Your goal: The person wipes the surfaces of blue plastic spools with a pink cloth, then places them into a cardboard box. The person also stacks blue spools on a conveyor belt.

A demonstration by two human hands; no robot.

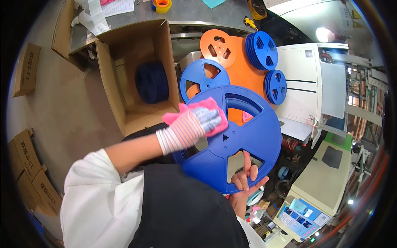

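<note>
Both hands worked 1 blue reel (244,140) — gloved left hand (194,126) pressed a pink cloth (206,113) flat, bare right hand (246,180) gripped its rim.

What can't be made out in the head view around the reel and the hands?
- Large blue reel: upper left face hidden by pink cloth and gloved left hand.
- Right hand: palm behind the reel; only fingers show through its cutout and lower rim.
- Dark reels in the cardboard box: shadowed, count unclear.
</note>
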